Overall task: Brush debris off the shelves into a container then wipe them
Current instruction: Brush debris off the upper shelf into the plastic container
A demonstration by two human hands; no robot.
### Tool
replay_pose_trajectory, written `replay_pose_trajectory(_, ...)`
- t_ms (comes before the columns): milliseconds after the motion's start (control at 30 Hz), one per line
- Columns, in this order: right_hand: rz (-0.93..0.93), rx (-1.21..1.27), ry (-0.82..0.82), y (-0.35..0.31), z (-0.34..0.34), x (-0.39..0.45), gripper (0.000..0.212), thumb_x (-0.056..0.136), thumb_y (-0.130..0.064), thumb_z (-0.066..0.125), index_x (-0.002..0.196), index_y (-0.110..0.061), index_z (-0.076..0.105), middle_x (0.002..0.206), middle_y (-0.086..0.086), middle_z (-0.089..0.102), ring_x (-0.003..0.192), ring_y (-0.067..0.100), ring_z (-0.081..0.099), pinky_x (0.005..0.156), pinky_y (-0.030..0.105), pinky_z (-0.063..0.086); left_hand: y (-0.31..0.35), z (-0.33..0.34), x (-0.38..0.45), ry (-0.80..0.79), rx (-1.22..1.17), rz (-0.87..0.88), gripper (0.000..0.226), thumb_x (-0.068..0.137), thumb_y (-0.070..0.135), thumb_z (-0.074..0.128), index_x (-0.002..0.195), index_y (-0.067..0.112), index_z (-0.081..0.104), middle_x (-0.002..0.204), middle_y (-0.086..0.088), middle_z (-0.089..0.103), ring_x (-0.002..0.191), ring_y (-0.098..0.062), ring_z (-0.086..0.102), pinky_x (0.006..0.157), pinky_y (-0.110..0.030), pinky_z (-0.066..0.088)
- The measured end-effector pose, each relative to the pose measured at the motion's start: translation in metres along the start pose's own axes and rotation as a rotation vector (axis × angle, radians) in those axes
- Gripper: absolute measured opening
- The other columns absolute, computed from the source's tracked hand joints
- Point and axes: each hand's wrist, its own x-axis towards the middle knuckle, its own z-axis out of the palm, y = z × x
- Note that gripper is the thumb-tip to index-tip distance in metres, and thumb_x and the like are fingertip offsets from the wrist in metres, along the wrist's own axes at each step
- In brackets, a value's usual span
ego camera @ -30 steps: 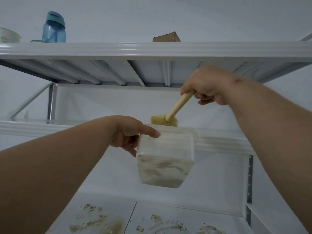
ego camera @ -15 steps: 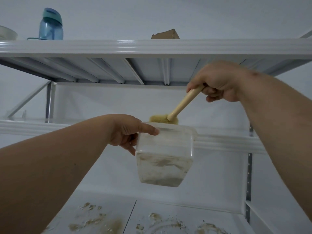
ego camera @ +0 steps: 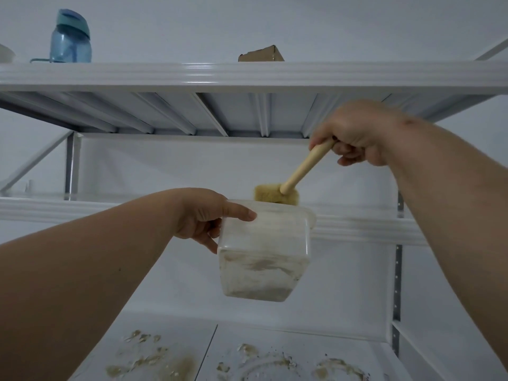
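- The left hand [ego camera: 202, 220], at centre frame, grips a clear plastic container [ego camera: 265, 251] by its side, thumb laid along the rim, holding it up against the front edge of the middle shelf [ego camera: 365, 229].
- The right hand [ego camera: 354, 133], at upper right, has its fingers wrapped round the wooden handle of a round brush [ego camera: 277, 194], whose bristles sit at the shelf edge just above the container's mouth.
- The container already holds a layer of pale brown debris at its bottom, so some brushing looks done.
- The surface of the middle shelf is hidden from this low angle; how clean it is cannot be told.
- The lower shelf [ego camera: 302, 336], at the bottom of the frame, carries scattered debris [ego camera: 148, 358] and smears, so it likely remains to be brushed.
- No cloth is in sight; wiping seems not yet begun.
- A blue bottle [ego camera: 71, 39] and a cardboard box [ego camera: 261, 54] stand on the top shelf [ego camera: 247, 74].
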Motion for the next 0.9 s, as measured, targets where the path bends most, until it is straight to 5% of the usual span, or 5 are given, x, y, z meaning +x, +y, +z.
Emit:
replay_pose_trajectory(167, 0.083, -0.192, 0.015, 0.027, 0.026, 0.003, 0.008, 0.084, -0.011, 0.062, 0.087, -0.003, 0.064, 0.066, 0.008, 0.049, 0.054, 0.017, 0.045, 0.053, 0.028, 0.047, -0.003, 0.001, 0.001, 0.004, 0.007, 0.007, 0.057, 0.064, 0.029, 0.087, 0.113, 0.013, 0.063, 0.105, -0.01, 0.056, 0.088, -0.026, 0.049, 0.078, -0.051, 0.057)
replay_pose_trajectory(433, -0.026, -0.02, -0.046, -0.009, 0.001, -0.009, 0.01, 0.085, -0.012, 0.062, 0.077, -0.008, 0.065, 0.052, 0.001, 0.036, 0.044, 0.012, 0.03, 0.051, 0.026, 0.041, -0.002, -0.002, -0.002, -0.021, 0.012, 0.021, 0.074, 0.049, 0.033, 0.093, 0.114, 0.014, 0.064, 0.111, -0.009, 0.059, 0.092, -0.027, 0.052, 0.076, -0.048, 0.058)
replay_pose_trajectory(633, -0.015, -0.196, -0.016, 0.01, 0.054, 0.01, 0.011, 0.089, -0.013, 0.058, 0.085, -0.005, 0.062, 0.068, 0.01, 0.053, 0.058, 0.02, 0.05, 0.057, 0.031, 0.049, -0.004, -0.004, -0.001, -0.006, -0.002, 0.018, 0.061, 0.062, 0.031, 0.087, 0.115, 0.014, 0.062, 0.11, -0.01, 0.059, 0.091, -0.027, 0.052, 0.076, -0.048, 0.058)
replay_pose_trajectory(900, -0.048, -0.095, -0.162, -0.004, 0.035, -0.002, 0.006, 0.084, -0.013, 0.065, 0.088, -0.01, 0.066, 0.048, -0.001, 0.036, 0.038, 0.01, 0.032, 0.051, 0.025, 0.043, -0.007, -0.005, 0.001, -0.016, -0.013, 0.016, 0.059, 0.063, 0.03, 0.088, 0.115, 0.014, 0.063, 0.118, -0.015, 0.061, 0.093, -0.028, 0.052, 0.075, -0.047, 0.058)
